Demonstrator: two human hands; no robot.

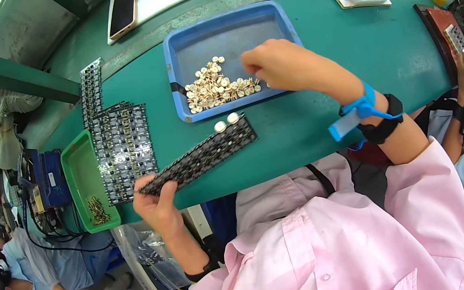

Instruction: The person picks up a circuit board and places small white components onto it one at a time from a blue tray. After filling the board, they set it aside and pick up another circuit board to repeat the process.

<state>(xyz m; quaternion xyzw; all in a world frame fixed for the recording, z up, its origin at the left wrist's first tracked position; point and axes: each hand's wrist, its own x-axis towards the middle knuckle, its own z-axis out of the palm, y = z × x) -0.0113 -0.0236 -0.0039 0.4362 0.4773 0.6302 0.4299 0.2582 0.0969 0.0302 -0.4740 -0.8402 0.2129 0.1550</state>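
Your left hand (156,203) grips a long black circuit strip (200,155) carrying 2 pale caps; your right hand (279,62) pinches closed over small pale round caps (215,86) in the blue plastic tray (224,28).

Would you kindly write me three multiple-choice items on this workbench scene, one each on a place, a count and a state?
1. Where does the heap of small round parts lie?
A. in the blue tray
B. in the green tray
C. on the phone

2. How many round parts sit on the far end of the dark component strip?
A. none
B. two
C. six

3. What is the left hand doing?
A. resting flat on the table
B. holding the strip by its near end
C. lifting the green tray

Answers: 1 A, the heap sits inside the blue tray, under the right hand. 2 B, two pale discs show there. 3 B, its fingers clasp the strip's end.
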